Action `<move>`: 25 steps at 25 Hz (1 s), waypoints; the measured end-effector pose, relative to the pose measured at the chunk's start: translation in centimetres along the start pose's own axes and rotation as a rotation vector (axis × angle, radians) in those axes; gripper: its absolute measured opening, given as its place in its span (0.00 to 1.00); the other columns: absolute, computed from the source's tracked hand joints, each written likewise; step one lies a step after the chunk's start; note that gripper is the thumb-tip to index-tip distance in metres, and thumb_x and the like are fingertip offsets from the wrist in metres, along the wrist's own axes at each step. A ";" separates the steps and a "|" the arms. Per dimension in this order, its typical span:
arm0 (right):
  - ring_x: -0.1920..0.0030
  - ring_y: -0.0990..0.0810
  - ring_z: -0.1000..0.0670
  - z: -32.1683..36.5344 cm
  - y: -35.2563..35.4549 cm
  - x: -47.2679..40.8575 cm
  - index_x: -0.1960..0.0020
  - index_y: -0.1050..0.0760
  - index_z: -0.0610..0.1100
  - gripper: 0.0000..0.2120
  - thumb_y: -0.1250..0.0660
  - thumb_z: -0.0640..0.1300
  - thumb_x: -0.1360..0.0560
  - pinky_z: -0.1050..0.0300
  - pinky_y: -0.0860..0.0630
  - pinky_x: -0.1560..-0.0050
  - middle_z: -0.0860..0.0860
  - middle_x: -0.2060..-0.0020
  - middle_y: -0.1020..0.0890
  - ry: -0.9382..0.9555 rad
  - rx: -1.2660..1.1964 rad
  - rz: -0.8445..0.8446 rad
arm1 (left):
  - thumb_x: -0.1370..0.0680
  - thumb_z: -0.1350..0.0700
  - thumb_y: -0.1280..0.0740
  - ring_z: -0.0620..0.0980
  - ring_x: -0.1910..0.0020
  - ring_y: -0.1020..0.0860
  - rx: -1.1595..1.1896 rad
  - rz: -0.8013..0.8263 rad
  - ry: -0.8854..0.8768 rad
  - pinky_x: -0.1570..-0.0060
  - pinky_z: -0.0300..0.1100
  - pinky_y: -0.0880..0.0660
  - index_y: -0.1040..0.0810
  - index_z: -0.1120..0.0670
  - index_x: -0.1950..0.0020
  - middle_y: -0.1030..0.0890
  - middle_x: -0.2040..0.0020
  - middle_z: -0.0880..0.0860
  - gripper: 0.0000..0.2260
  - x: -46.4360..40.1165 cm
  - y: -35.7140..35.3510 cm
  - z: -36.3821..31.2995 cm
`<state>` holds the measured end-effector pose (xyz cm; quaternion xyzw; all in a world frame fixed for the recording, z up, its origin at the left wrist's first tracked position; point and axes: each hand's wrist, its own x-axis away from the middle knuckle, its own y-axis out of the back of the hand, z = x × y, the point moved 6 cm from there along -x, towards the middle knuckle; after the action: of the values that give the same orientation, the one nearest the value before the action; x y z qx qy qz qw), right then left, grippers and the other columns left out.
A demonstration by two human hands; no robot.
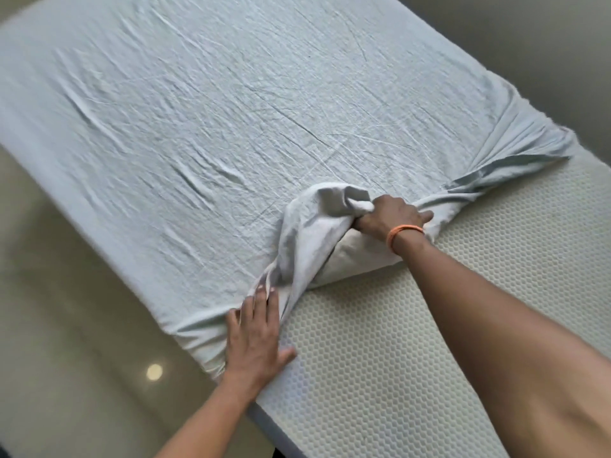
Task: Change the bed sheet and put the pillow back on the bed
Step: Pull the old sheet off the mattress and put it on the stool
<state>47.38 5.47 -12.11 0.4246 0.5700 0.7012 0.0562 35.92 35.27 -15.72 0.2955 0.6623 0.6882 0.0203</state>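
A pale blue bed sheet [231, 104] covers most of the mattress [380, 342], whose white honeycomb-textured near end lies bare. The sheet's near edge is bunched into a ridge across the bed. My right hand [390, 214], with an orange band on the wrist, grips a raised fold of the sheet at the middle of that ridge. My left hand [258, 328] lies flat with straight fingers on the sheet's edge at the near left side of the mattress. No pillow is in view.
Glossy beige floor [66, 375] lies left of the bed and shows a round light reflection [154, 371]. More floor runs past the bed's far right side. The mattress's grey base edge [267, 421] shows at the bottom.
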 end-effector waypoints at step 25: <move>0.41 0.24 0.40 7.6 1.3 7.7 0.41 0.22 0.50 0.16 0.36 0.43 0.29 0.45 0.38 0.41 0.44 0.45 0.18 -0.070 -0.296 -0.256 | 0.22 0.56 0.36 0.65 0.49 0.22 0.303 -0.002 0.457 0.48 0.55 0.23 0.29 0.53 0.32 0.30 0.35 0.62 0.18 -7.0 5.8 21.7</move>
<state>47.98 15.06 -7.02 0.3600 0.5079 0.7491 0.2263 53.18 51.12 -14.12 0.1314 0.7454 0.6301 -0.1736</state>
